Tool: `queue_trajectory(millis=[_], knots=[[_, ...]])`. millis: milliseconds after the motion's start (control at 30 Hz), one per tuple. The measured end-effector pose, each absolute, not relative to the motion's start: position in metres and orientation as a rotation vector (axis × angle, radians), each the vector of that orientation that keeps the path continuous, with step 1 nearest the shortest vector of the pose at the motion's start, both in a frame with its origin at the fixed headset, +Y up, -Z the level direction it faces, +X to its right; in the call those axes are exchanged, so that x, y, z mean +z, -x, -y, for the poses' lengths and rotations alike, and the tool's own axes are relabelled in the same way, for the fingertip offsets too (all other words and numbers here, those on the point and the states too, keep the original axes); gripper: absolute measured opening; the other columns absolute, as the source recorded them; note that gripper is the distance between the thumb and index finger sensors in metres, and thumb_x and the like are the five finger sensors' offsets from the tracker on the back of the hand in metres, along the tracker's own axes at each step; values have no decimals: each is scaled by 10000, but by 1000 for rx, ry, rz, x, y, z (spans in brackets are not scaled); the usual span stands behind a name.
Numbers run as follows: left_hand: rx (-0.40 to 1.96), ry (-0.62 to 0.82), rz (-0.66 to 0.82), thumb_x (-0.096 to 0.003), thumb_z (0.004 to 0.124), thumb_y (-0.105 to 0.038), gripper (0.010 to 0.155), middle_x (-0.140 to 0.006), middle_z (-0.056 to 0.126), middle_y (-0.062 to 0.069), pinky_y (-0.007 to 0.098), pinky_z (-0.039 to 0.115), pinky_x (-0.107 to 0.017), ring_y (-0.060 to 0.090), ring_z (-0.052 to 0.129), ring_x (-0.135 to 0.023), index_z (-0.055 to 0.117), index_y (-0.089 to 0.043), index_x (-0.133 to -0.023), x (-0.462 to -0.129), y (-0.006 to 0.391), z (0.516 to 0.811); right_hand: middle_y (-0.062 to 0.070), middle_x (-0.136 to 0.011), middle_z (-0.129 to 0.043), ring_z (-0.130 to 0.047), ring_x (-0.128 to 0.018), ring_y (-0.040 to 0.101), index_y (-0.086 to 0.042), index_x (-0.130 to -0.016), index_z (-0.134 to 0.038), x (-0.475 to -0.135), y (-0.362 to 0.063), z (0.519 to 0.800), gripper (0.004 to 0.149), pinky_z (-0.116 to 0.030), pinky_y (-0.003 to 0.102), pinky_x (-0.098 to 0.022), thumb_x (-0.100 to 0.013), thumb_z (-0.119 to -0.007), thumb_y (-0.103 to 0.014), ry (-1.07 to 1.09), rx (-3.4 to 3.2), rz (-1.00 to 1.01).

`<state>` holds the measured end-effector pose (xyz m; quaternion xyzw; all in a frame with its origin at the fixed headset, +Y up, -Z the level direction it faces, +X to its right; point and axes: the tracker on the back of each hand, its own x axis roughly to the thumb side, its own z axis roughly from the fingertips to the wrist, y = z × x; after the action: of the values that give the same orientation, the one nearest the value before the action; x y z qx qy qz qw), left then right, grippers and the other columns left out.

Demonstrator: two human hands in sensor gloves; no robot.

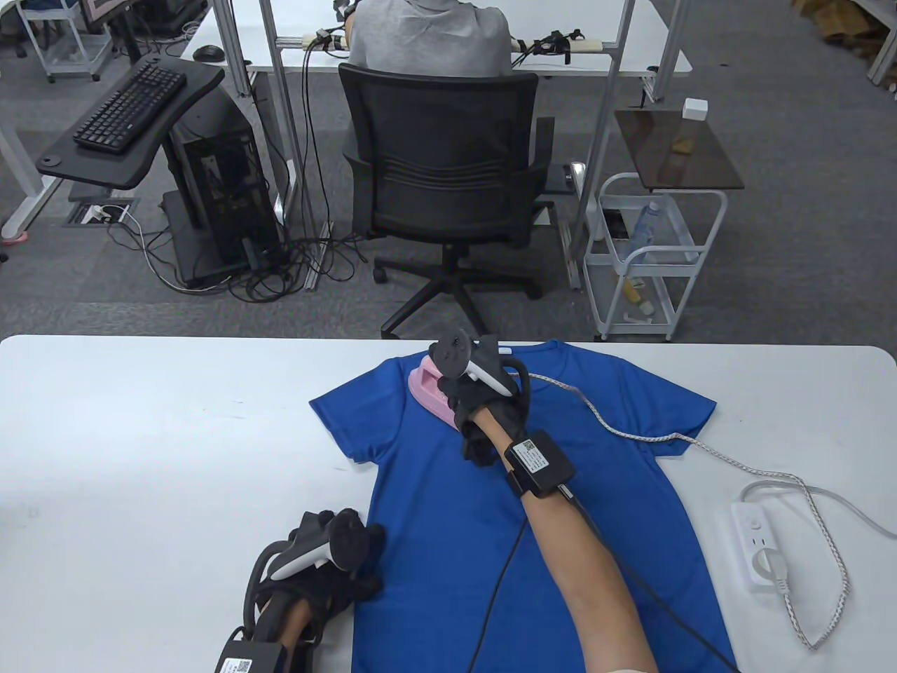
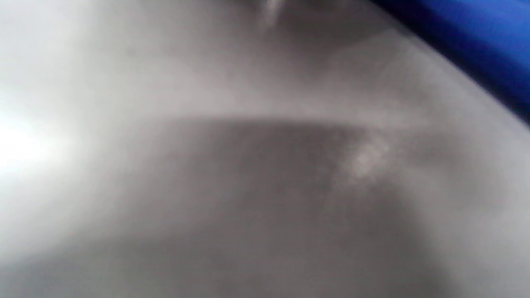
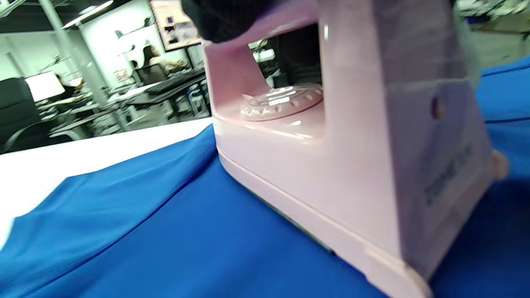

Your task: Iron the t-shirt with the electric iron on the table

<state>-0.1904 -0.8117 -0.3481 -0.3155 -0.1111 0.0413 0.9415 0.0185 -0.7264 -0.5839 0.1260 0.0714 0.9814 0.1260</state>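
Note:
A blue t-shirt (image 1: 504, 491) lies flat on the white table (image 1: 140, 434), collar toward the far edge. A pink electric iron (image 1: 429, 392) sits sole-down on the shirt's left shoulder area, and my right hand (image 1: 476, 403) grips its handle. The right wrist view shows the iron (image 3: 339, 157) close up on the blue cloth (image 3: 165, 240), with gloved fingers (image 3: 223, 16) wrapped over the handle. My left hand (image 1: 336, 561) rests at the shirt's lower left edge, its fingers lying on the cloth. The left wrist view is a blur of table with a strip of t-shirt (image 2: 476, 37).
The iron's braided cord (image 1: 631, 427) runs across the shirt's right sleeve to a white power strip (image 1: 760, 547) at the right. Beyond the table's far edge stand an office chair (image 1: 448, 182) with a seated person and a white cart (image 1: 652, 252).

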Motion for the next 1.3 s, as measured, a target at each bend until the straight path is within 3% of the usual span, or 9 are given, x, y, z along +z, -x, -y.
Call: queue_trajectory(millis=[167, 300, 700, 1067, 1300], knots=[[84, 642, 227, -455, 570, -597, 755, -1142, 2, -5, 629, 178, -729, 349, 22, -1063, 142, -457, -1062, -348, 190, 812, 199, -954, -813, -925, -724, 414, -324, -1052, -534, -579, -24, 723, 647, -758, 546, -554, -448, -753, -241, -370, 2936, -150], [83, 643, 227, -456, 569, -597, 755, -1141, 0, -6, 629, 178, -730, 349, 21, -1063, 140, -457, -1061, -348, 190, 812, 207, -951, -809, -924, -709, 413, -331, -1050, -541, -581, -49, 725, 637, -762, 540, -541, -454, -751, -246, -192, 3016, -7], [86, 640, 224, -456, 571, -595, 755, -1143, 5, -4, 629, 180, -729, 350, 23, -1064, 144, -454, -1063, -348, 190, 812, 211, -970, -806, -935, -705, 410, -322, -1041, -578, -603, -72, 731, 607, -777, 525, -532, -461, -746, -264, 69, 2935, 81], [82, 640, 224, -455, 571, -597, 755, -1143, 6, -7, 628, 183, -731, 348, 26, -1065, 145, -456, -1062, -348, 190, 812, 221, -974, -800, -944, -706, 410, -301, -1046, -537, -574, -96, 727, 616, -789, 523, -513, -465, -739, -271, -39, 3023, -13], [82, 640, 225, -455, 570, -597, 755, -1143, 5, -5, 627, 181, -732, 349, 24, -1064, 143, -456, -1062, -348, 190, 812, 217, -973, -805, -947, -697, 408, -304, -1046, -544, -558, -113, 729, 613, -791, 519, -509, -465, -739, -274, -73, 3033, 35]])
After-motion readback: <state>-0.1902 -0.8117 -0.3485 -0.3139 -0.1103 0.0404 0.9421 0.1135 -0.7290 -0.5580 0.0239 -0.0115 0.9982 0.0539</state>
